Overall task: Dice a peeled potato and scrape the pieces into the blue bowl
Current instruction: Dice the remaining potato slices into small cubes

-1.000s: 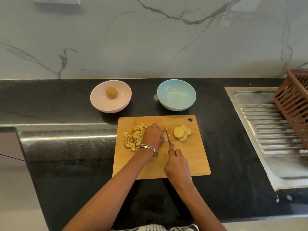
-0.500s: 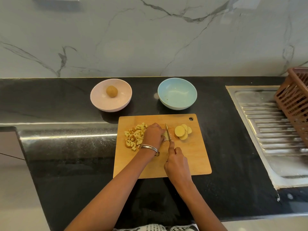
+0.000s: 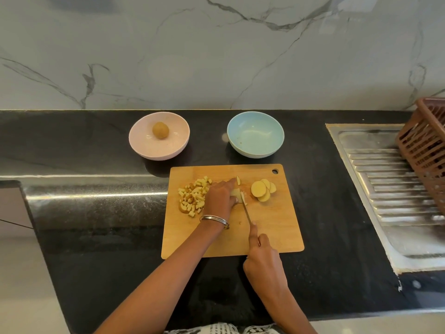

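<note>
Wooden cutting board (image 3: 272, 232) lies on the black countertop (image 3: 96, 249), near side of two bowls. Hanging hole at its far right corner.

Left hand (image 3: 220, 196) rests on the board's middle, fingers curled down over a pale potato piece (image 3: 235, 192), holding it against the wood; forefinger stretched toward the far edge. Metal bangle (image 3: 214, 219) on that wrist.

Right hand (image 3: 263, 261) sits at the board's near edge, gripping a knife (image 3: 246, 212); handle hidden in the fist, forefinger laid along the spine. Thin blade runs away from the hand toward the far side, its tip at the held piece, just right of the left fingers. A small cut sliver (image 3: 238, 180) lies beyond the left fingertips.

Diced potato (image 3: 193, 197): loose heap of small cubes on the left part of the board, touching the left hand's outer side. Round potato slices (image 3: 263, 190), a few overlapping, lie right of the blade, apart from it.

Blue bowl (image 3: 255, 134) stands on the counter just beyond the board's far edge, toward the right; nothing diced in it. Pink bowl (image 3: 159, 135) to its left, well apart, with one round brown potato (image 3: 160, 130) inside.

Steel sink drainboard (image 3: 395, 189) far right; brown slatted basket (image 3: 426, 150) sits on it, cut off by the frame edge. Marble wall (image 3: 216, 51) behind
</note>
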